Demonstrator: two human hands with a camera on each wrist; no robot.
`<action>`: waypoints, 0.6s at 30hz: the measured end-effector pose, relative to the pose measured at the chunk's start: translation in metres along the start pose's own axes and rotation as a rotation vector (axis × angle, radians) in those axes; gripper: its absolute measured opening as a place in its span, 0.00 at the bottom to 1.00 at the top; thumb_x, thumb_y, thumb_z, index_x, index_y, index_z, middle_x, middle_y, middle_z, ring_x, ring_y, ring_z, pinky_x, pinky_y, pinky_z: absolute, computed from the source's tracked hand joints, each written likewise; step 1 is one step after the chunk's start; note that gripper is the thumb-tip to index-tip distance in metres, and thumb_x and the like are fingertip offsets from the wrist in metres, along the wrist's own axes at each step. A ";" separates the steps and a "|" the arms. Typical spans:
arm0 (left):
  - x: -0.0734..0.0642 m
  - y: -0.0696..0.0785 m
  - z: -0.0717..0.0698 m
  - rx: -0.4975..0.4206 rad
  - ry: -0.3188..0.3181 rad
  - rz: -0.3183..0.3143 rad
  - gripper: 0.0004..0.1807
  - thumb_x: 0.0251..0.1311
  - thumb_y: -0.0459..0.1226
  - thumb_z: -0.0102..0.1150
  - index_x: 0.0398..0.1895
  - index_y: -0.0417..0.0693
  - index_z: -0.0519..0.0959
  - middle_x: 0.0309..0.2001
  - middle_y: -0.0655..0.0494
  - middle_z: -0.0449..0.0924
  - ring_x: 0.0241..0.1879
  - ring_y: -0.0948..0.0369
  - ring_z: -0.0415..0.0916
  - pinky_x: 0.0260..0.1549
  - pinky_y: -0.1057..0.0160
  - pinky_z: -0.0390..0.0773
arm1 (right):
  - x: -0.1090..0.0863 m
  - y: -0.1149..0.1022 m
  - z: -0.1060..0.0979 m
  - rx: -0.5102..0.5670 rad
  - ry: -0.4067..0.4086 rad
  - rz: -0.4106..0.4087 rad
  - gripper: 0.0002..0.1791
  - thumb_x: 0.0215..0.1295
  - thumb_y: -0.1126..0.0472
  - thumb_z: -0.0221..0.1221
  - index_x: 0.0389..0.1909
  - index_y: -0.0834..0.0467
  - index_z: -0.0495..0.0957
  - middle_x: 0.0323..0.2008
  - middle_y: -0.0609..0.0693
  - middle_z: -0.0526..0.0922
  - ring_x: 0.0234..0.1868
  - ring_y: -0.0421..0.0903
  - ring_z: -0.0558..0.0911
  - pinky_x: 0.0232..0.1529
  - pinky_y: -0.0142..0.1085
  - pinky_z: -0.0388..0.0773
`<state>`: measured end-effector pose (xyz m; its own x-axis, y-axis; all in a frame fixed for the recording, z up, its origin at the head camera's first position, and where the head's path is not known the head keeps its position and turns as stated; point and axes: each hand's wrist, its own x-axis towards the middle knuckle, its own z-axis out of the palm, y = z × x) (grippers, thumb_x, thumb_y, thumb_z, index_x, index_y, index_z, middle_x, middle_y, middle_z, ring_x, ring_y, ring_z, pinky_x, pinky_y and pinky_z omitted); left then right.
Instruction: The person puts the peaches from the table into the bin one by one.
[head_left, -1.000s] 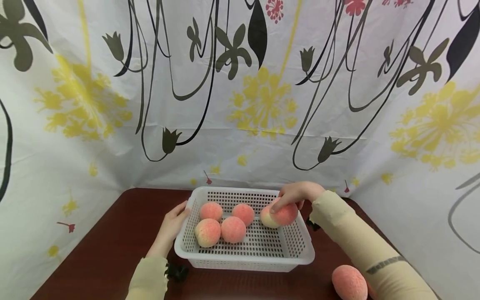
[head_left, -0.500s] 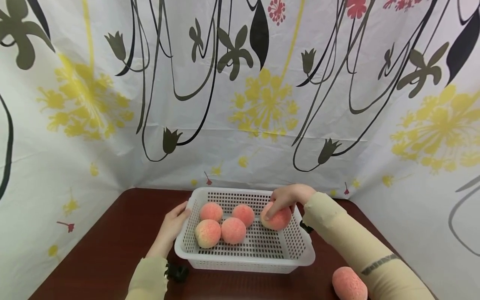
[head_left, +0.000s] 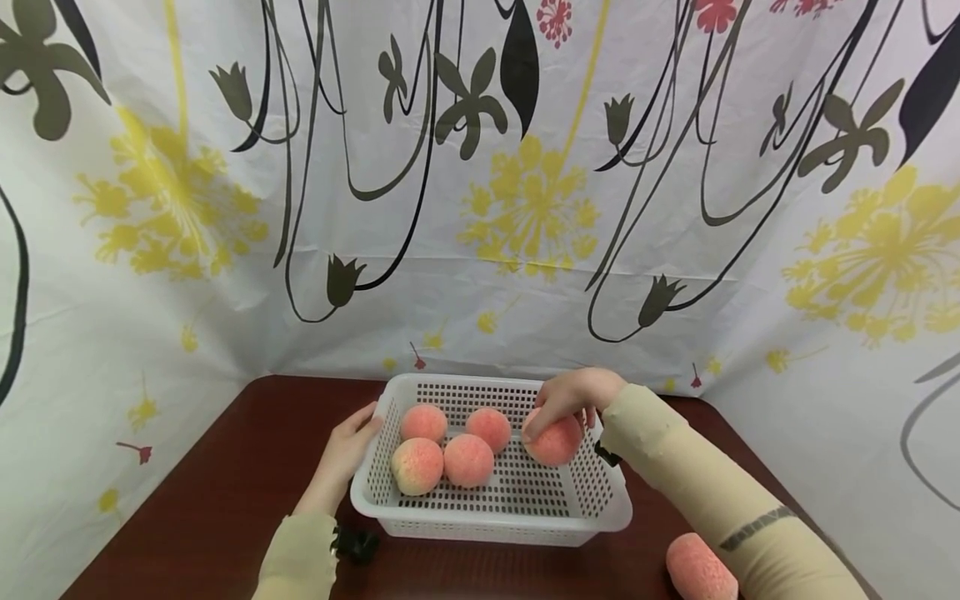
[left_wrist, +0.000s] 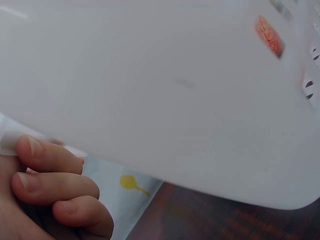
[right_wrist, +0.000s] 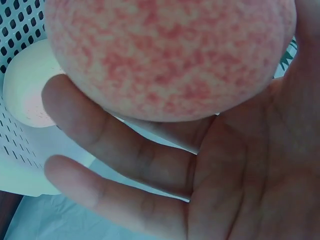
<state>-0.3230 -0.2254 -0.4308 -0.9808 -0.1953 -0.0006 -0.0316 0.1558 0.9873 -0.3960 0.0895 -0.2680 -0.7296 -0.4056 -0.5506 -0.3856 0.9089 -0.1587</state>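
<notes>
A white perforated plastic basket (head_left: 480, 527) stands on the table. My left hand (head_left: 348, 446) grips its left rim; in the left wrist view, curled fingers (left_wrist: 55, 175) lie by the basket's edge. Inside, at the right end, my right hand (head_left: 573, 396) holds a pink-red toy peach (head_left: 555, 440), thumb on its near left side. The right wrist view shows this peach (right_wrist: 170, 60) large against the fingers (right_wrist: 120, 145), with a paler peach (right_wrist: 30, 85) beyond. To the left sit more peaches: a yellowish one (head_left: 417, 467) and pink ones (head_left: 468, 461), (head_left: 424, 424), (head_left: 489, 430).
Another peach (head_left: 701, 568) lies on the dark red-brown table (head_left: 202, 483) at the front right, partly behind the right sleeve (head_left: 675, 450). A white flower-patterned sheet (head_left: 480, 350) hangs round the back and sides.
My right hand has moved a little left and down with the peach, and a yellowish peach surface seen beside it earlier no longer shows. My left hand stays on the basket's rim.
</notes>
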 end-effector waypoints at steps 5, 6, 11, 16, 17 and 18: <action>0.000 0.002 0.001 0.004 -0.001 0.001 0.31 0.73 0.48 0.46 0.74 0.46 0.58 0.69 0.39 0.62 0.61 0.44 0.69 0.57 0.42 0.68 | 0.000 -0.001 0.002 0.005 0.011 0.015 0.23 0.49 0.36 0.65 0.37 0.50 0.80 0.36 0.46 0.80 0.30 0.47 0.81 0.31 0.46 0.78; 0.000 0.002 0.001 0.006 -0.003 0.001 0.31 0.73 0.48 0.46 0.74 0.46 0.58 0.69 0.39 0.62 0.61 0.44 0.68 0.57 0.42 0.68 | 0.000 0.000 0.003 0.006 0.011 0.022 0.24 0.49 0.36 0.65 0.37 0.50 0.80 0.36 0.46 0.80 0.30 0.47 0.81 0.30 0.46 0.78; -0.001 0.001 0.002 0.012 -0.014 0.002 0.32 0.73 0.48 0.46 0.75 0.46 0.57 0.69 0.39 0.62 0.61 0.43 0.69 0.57 0.42 0.68 | 0.002 0.003 0.006 0.010 0.002 0.032 0.24 0.49 0.35 0.64 0.37 0.50 0.81 0.35 0.46 0.81 0.29 0.47 0.81 0.31 0.47 0.78; 0.001 0.000 0.001 0.003 -0.008 0.003 0.31 0.73 0.47 0.46 0.75 0.47 0.58 0.68 0.39 0.64 0.60 0.45 0.70 0.57 0.43 0.69 | 0.004 0.001 0.007 0.017 -0.001 -0.009 0.23 0.52 0.36 0.63 0.35 0.51 0.81 0.34 0.46 0.81 0.29 0.46 0.81 0.33 0.48 0.78; 0.001 0.001 0.001 0.000 -0.009 0.005 0.31 0.73 0.47 0.46 0.75 0.47 0.58 0.68 0.39 0.64 0.60 0.45 0.70 0.57 0.43 0.69 | 0.005 -0.001 0.007 0.017 -0.004 -0.015 0.23 0.52 0.35 0.63 0.35 0.50 0.80 0.35 0.46 0.81 0.29 0.46 0.81 0.35 0.49 0.78; 0.001 0.001 0.001 0.001 -0.009 0.010 0.31 0.73 0.48 0.46 0.75 0.46 0.57 0.68 0.39 0.63 0.61 0.44 0.69 0.57 0.42 0.68 | 0.006 -0.003 0.008 0.017 -0.006 -0.022 0.23 0.52 0.35 0.62 0.36 0.50 0.80 0.35 0.46 0.81 0.30 0.46 0.81 0.37 0.50 0.78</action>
<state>-0.3243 -0.2248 -0.4303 -0.9827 -0.1852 0.0073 -0.0225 0.1588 0.9871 -0.3948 0.0855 -0.2768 -0.7175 -0.4249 -0.5520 -0.3920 0.9013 -0.1842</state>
